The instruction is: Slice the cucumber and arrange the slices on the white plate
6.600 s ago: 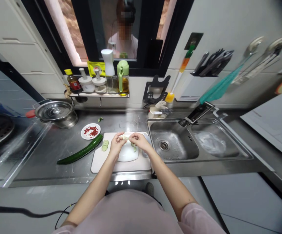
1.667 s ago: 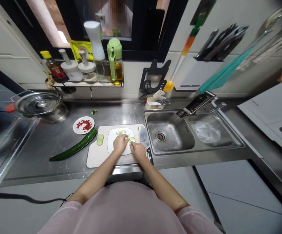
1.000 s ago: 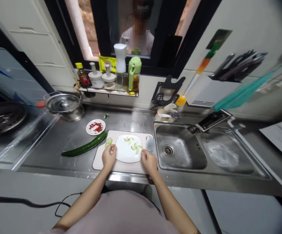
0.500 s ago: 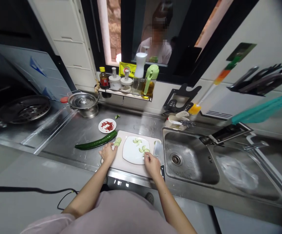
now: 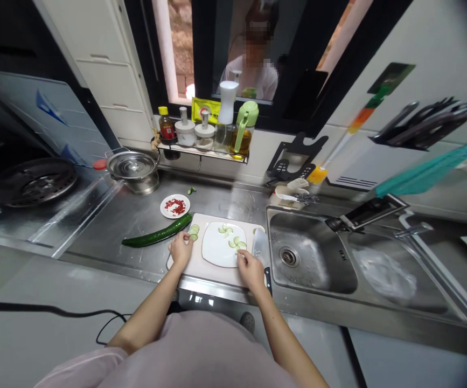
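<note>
A white square plate (image 5: 217, 253) lies on the pale cutting board (image 5: 213, 276), with cucumber slices (image 5: 225, 230) set on it in two small pinwheels. My right hand (image 5: 251, 269) is at the plate's right edge, fingertips pinched at a slice of the nearer pinwheel (image 5: 238, 243). At the board's left side, my left hand (image 5: 180, 250) has its thumb and fingers closed at the lower end of a row of cucumber slices (image 5: 193, 231). A long cucumber (image 5: 156, 237) lies on the counter beyond that hand. Right of the plate rests a kitchen knife (image 5: 260, 243), partly behind my right hand.
A small plate of chopped red pieces (image 5: 175, 206) is behind the cucumber, near a green scrap (image 5: 192, 191). To the right is a steel sink (image 5: 314, 264); a lidded pot (image 5: 133, 171) stands left. A seasoning rack (image 5: 204, 151) hangs at the back.
The whole view has shifted slightly. My left hand's fingers have drawn closer together beside the sliced row. The right hand stays pinched at the same pinwheel.
</note>
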`<state>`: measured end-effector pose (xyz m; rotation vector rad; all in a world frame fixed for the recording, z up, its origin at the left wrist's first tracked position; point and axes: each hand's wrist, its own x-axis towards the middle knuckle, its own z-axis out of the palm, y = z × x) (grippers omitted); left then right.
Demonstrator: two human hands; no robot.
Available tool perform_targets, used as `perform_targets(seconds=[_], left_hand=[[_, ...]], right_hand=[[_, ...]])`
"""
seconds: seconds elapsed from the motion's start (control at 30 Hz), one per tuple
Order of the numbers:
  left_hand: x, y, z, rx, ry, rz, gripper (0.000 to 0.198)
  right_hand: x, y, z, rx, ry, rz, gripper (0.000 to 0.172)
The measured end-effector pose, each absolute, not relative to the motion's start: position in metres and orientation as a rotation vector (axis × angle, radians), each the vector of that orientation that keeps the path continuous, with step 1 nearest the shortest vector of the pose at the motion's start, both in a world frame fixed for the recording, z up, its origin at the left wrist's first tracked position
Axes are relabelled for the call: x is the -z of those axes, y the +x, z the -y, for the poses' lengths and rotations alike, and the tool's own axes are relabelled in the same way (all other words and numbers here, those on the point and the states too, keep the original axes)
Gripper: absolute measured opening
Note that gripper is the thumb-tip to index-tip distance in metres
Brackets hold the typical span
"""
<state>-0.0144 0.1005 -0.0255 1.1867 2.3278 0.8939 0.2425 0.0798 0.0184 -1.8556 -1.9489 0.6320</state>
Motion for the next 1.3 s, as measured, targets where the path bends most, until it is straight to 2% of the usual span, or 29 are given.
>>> perform_targets(seconds=[0.1,0.23,0.33,0.47,0.67,0.87,1.0,1.3], left_hand=[[0.028,-0.013,-0.103,-1.143,1.064,-2.077,0.012],[0.015,-0.005,-0.108,-1.371,0.889,-1.604,0.023],[-0.008,0.001,-0.108,-1.377,0.876,-1.387,0.032],[-0.038,0.006,-0.107,-1.283,0.983,-1.203,0.033],[-0.056,0.015,-0.107,-1.226,1.043,-1.134,0.037],[-0.063,0.023,-0.104,-1.168,0.854,-1.365,0.042],[-0.070,0.027,-0.103,-1.030,0.714,-1.264,0.053],[-0.071,0.033,-0.109,-1.129,0.731,-1.266,0.066]], right_hand=[[-0.027,0.235,-0.085,-0.655,-1.789,1.947,0.037],[-0.042,0.217,-0.100,-0.667,-1.611,1.960,0.033],[-0.055,0.204,-0.114,-0.695,-1.440,2.007,0.028],[-0.069,0.192,-0.125,-0.745,-1.243,2.054,0.024],[-0.074,0.189,-0.129,-0.803,-1.143,2.049,0.009],[-0.077,0.198,-0.126,-0.692,-1.119,2.023,0.012],[-0.080,0.204,-0.125,-0.595,-1.081,2.085,0.017],[-0.077,0.207,-0.121,-0.632,-1.125,2.110,0.020]])
